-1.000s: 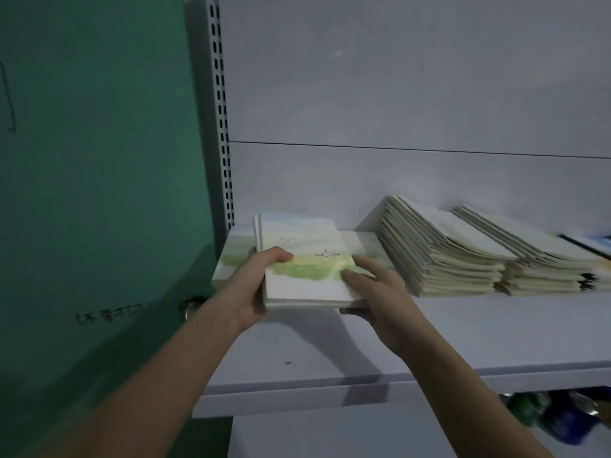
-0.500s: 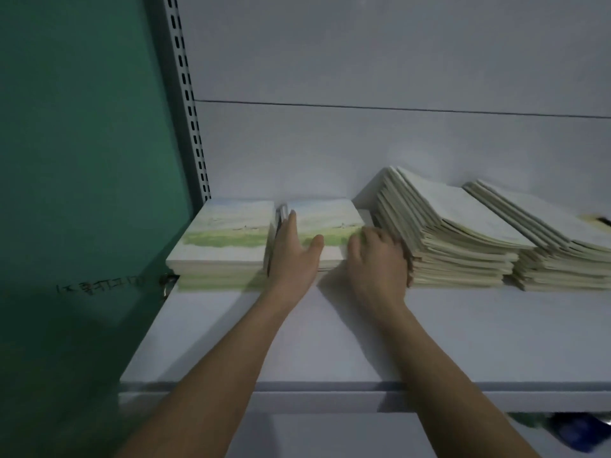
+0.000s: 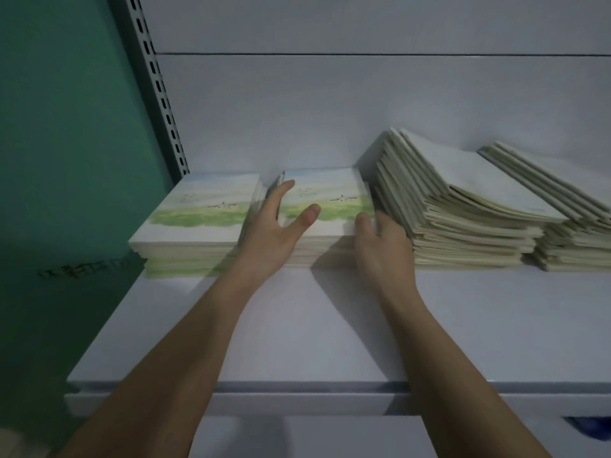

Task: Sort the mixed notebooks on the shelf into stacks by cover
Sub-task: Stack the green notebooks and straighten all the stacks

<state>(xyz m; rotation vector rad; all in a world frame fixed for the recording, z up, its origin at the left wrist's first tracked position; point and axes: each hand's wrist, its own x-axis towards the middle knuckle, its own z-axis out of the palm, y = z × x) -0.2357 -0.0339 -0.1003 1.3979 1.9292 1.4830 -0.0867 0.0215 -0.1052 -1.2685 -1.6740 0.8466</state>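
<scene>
Against the green wall [image 3: 66, 160], the white shelf [image 3: 330, 325] carries a stack of meadow-cover notebooks [image 3: 198, 219] at its left end. Just beside it sits a second meadow stack [image 3: 330, 200]. The left hand [image 3: 274, 233] lies against that stack's left edge, fingers straight, thumb spread over the top cover. The right hand [image 3: 383, 246] is at the stack's front right corner, fingers seemingly loosely bent against it, though dim light blurs the grip. Further right, two plain cream stacks [image 3: 463, 219] lean.
</scene>
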